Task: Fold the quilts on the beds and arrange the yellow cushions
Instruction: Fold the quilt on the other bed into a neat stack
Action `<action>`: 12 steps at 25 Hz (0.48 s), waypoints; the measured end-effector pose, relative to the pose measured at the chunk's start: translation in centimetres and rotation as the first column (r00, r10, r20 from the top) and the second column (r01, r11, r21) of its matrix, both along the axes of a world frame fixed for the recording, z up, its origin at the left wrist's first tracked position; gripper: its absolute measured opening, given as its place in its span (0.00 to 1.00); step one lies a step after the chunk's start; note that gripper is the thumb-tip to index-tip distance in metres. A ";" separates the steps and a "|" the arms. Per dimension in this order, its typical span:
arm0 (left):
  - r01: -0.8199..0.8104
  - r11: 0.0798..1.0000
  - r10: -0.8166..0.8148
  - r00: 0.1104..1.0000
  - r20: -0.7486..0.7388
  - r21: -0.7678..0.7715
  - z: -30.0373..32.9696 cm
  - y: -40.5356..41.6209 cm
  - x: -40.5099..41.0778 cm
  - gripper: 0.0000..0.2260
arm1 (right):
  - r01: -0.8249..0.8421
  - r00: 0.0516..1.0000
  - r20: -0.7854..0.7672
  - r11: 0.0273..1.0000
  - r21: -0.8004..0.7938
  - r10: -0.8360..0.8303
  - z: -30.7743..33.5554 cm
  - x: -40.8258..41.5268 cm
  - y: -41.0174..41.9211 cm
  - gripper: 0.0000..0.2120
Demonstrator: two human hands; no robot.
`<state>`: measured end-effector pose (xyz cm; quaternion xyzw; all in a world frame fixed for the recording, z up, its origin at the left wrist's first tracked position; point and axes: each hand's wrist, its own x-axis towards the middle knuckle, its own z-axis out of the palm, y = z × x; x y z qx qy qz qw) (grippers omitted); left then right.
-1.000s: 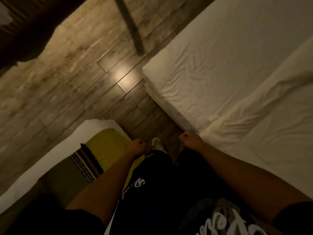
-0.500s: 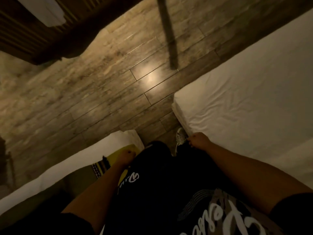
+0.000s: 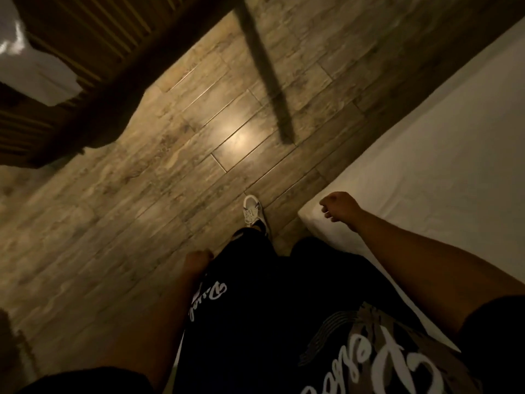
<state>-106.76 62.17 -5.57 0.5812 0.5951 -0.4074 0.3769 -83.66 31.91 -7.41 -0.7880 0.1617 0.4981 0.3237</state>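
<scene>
White sheeting covers the bed point(image 3: 443, 166) along the right side of my view; its near corner sits just under my right hand point(image 3: 342, 207). Right hand: fingers curled loosely into a fist, holding nothing, hovering over that corner; whether it touches the sheet, I cannot tell. Left hand point(image 3: 196, 258): hanging beside the black trousers point(image 3: 255, 294), fingers curled inward, holding nothing; the fingertips are partly hidden by the trouser leg. One white shoe point(image 3: 252, 211) is planted on the wood-plank floor point(image 3: 142, 180) just off the bed's corner.

Changes against the frame half a second earlier:
- The second bed and the yellow cushion, then at the lower left beside my left hand, have left the view. Only floor shows there now.
- The right hand has lifted away from the trousers and now sits over the bed's corner rather than at its edge.
- The shoe has stepped forward, fully clear of the trouser leg.
- The bright reflection point(image 3: 241, 137) on the planks lies farther from the bed's corner.

Task items: no folded quilt is visible on the bed's exposed surface; the sheet lies flat with faint creases. Dark slatted furniture point(image 3: 85, 46) bearing a white cloth point(image 3: 37, 69) occupies the upper left corner.
</scene>
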 end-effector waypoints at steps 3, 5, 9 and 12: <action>-0.087 0.993 0.094 0.992 0.081 -0.085 1.6 5.2 8.7 0.11 | 0.144 0.987 -0.064 0.988 -0.063 -0.148 0.0 1.9 1.6 0.07; -0.026 0.993 0.045 0.985 0.164 -0.116 1.5 6.4 15.8 0.11 | 0.212 0.972 -0.083 0.972 -0.103 -0.221 -0.4 2.5 1.7 0.08; 0.120 0.983 -0.069 0.941 0.330 -0.136 2.6 5.5 29.7 0.11 | 0.293 0.936 -0.145 0.938 -0.187 -0.322 -1.9 3.6 0.5 0.08; 0.244 0.959 -0.185 0.925 0.333 -0.146 1.5 4.8 37.4 0.10 | 0.236 0.949 -0.165 0.953 -0.192 -0.268 -2.4 7.0 -0.6 0.12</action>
